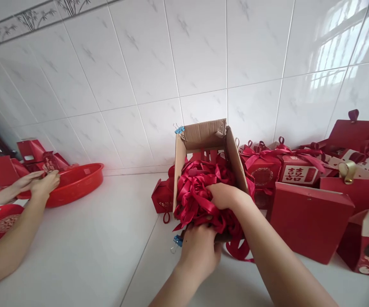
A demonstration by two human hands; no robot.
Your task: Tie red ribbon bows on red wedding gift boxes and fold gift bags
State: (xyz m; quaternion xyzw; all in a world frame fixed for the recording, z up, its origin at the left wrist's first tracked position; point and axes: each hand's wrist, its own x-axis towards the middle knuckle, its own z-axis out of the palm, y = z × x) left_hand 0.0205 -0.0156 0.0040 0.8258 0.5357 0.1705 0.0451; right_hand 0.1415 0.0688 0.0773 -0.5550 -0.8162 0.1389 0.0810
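Note:
An open cardboard box (205,130) stands against the tiled wall, full of loose red satin ribbons (197,187). My right hand (227,197) reaches into it from the right, its fingers curled into the ribbons and partly buried among them. At the front rim my left hand (200,243) is closed around the box edge, knuckles against the ribbons; its thumb side is mostly hidden. Blue binder clips (178,129) grip the box corners. A ribbon loop (238,251) hangs out over the front right.
Red gift boxes (299,168) with ribbon handles crowd the right side, a large plain red box (310,221) nearest. A small red box (162,196) sits left of the carton. Farther left, another person's hands (44,181) work above a red plastic basin (76,185).

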